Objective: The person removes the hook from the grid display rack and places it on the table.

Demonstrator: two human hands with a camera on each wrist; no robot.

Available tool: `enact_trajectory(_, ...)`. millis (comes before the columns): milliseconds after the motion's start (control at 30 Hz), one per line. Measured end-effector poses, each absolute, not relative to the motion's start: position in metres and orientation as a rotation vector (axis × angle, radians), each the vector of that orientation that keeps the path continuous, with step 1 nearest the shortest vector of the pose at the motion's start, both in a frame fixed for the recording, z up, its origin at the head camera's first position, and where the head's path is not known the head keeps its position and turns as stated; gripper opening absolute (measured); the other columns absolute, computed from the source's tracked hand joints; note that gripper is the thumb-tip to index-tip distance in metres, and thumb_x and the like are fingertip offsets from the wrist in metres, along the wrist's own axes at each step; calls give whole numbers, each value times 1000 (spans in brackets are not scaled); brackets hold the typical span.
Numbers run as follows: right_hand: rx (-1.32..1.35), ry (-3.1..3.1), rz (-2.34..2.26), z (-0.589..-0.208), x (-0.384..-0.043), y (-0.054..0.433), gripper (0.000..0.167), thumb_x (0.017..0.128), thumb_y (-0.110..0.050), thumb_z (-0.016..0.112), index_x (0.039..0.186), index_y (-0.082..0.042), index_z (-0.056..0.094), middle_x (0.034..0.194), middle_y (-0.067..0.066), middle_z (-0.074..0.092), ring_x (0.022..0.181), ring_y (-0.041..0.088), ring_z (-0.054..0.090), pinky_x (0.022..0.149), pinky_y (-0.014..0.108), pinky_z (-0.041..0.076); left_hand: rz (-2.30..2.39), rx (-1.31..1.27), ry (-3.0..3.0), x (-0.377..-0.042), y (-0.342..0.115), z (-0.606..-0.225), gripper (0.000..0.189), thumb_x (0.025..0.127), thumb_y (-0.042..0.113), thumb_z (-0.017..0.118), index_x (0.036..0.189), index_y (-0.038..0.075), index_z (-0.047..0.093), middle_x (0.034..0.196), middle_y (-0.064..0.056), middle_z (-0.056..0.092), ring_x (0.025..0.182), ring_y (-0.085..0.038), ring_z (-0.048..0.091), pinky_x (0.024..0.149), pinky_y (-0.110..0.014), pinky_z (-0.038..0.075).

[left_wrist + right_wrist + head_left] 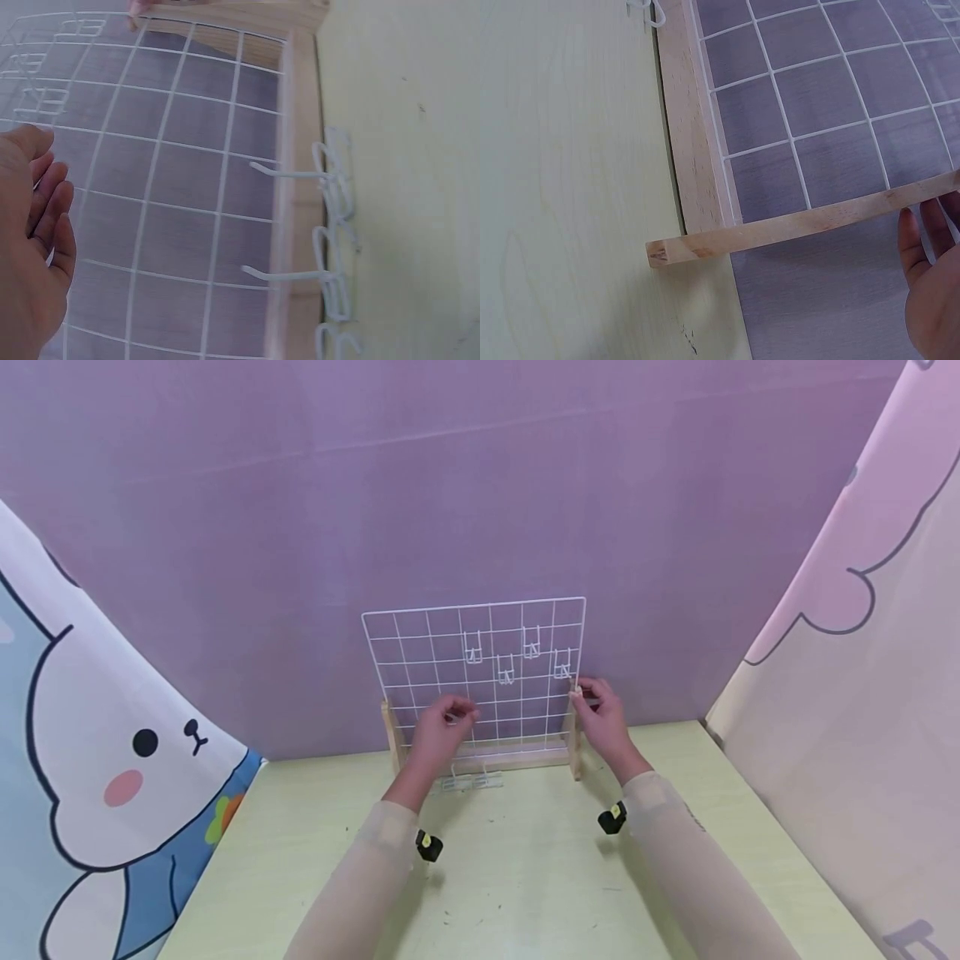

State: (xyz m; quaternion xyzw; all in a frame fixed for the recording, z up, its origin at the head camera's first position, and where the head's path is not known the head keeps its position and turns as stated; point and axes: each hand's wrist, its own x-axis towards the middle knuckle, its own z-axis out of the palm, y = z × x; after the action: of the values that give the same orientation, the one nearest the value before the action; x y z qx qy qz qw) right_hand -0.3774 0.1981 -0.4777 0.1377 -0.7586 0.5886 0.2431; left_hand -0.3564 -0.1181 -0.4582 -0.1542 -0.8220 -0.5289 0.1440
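A white wire grid panel [472, 607] stands upright in a wooden stand [802, 225]. Several small white wire hooks [506, 676] hang on its upper and right part. My right hand [606, 723] is at the right post of the stand, its thumb and fingers pinching the post near its top. In front of the panel, left of the middle, my left hand [438, 732] hovers with loosely bent fingers and nothing between them. More white hooks [334, 176] lie on the table along the stand's base bar, below the left hand.
The pale yellow-green table [525, 877] carries small dark specks. Right behind the stand rises a purple cloth backdrop [480, 510]. Printed cloths hang at both sides, one with a cartoon rabbit [142, 693] on the left.
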Motion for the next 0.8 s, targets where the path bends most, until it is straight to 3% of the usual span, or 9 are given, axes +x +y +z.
enact_trajectory(167, 375, -2078, 1606, -466, -365, 194, 26, 108, 5, 65, 131, 16, 66, 123, 31, 63, 109, 35, 60, 83, 15, 50, -1514, -423, -2306, -358, -116, -445, 18, 103, 19, 82, 117, 10, 76, 111, -2, 75, 105, -23, 68, 95, -43, 59)
enact_trajectory(367, 348, -2081, 1599, -488, -388, 201, 27, 110, 1, 64, 133, 14, 66, 123, 30, 62, 110, 38, 60, 81, 12, 48, -1536, -422, -2240, -359, -113, -431, 30, 102, 15, 82, 126, 1, 72, 112, -5, 75, 105, -25, 68, 94, -44, 59)
enact_trajectory(800, 367, -2082, 1610, -499, -397, 208, 27, 110, -10, 69, 134, 3, 71, 121, 16, 64, 110, 29, 61, 84, 17, 52, -1540, -430, -2108, -363, -109, -407, 23, 100, 13, 83, 119, 8, 72, 111, -5, 74, 106, -22, 67, 96, -38, 55)
